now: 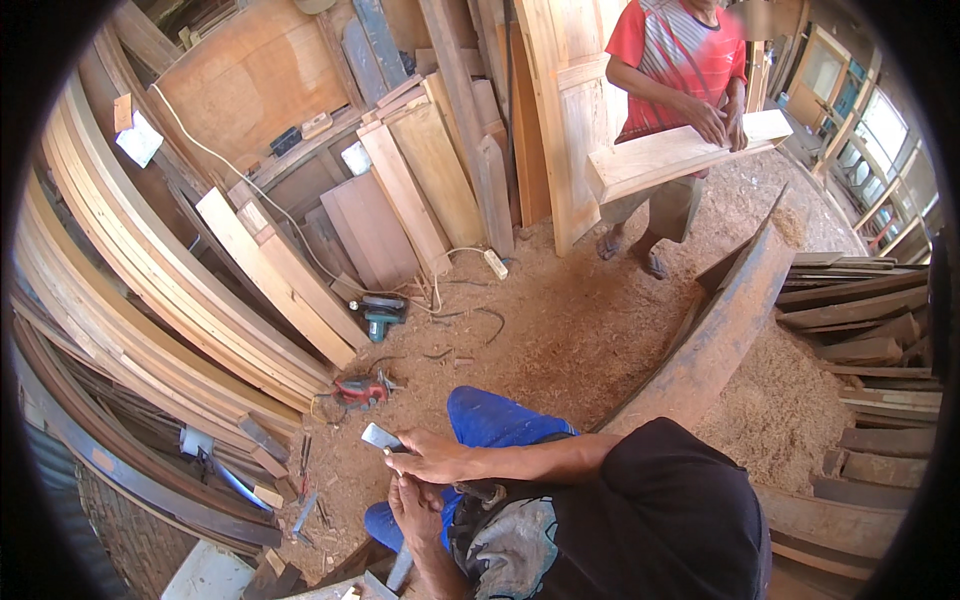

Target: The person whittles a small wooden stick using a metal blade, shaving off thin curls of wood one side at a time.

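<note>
1. Pinching a flat silver-grey piece between the thumb and fingers of the right hand, at the lower middle of the frame, with one end jutting past the fingertips toward the left.
2. Curling the fingers of the left hand just below the right, both hands close together; cannot tell whether gripping anything with the left.
3. Just beside the hands, blue trousers; toward the lower right of the frame, a black shirt.
4. Lying on the shaving-strewn floor, above and left of the hands: a red power tool, with a teal-and-black power tool farther up.
5. Stacked along the left of the frame, long pale planks; at the upper middle, shorter upright boards.
6. Standing at the upper right, a co-worker in a red-and-grey shirt, with both hands on a long pale wooden beam.
7. Below that, slanting across the right, a rust-brown beam beside heaped shavings.
</note>
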The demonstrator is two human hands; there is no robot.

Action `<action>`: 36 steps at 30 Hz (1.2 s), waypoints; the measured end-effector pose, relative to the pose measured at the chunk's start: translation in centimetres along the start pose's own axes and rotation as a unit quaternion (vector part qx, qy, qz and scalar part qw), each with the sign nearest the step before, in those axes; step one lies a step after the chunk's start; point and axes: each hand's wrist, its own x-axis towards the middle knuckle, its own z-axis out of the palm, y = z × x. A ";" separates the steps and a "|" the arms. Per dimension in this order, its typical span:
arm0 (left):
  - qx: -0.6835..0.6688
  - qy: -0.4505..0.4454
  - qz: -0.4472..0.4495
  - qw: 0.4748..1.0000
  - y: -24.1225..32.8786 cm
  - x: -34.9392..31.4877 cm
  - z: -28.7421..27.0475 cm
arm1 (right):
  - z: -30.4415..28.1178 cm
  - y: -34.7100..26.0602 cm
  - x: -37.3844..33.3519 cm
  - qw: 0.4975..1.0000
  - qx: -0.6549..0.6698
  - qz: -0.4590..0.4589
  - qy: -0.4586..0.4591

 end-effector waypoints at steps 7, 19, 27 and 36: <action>-0.010 -0.009 0.004 1.000 -0.2 0.2 -0.2 | 0.2 0.1 0.0 1.000 -0.002 -0.006 0.011; -0.007 -0.008 0.012 1.000 0.2 -0.3 -0.4 | 0.6 0.0 0.1 1.000 0.003 -0.013 0.001; -0.006 0.001 0.007 1.000 0.4 -0.5 -0.9 | 0.7 -0.9 -0.1 0.999 -0.014 -0.030 -0.006; -0.008 -0.012 0.005 1.000 0.0 -0.7 -0.6 | 0.7 0.2 -0.1 1.000 0.017 0.010 -0.013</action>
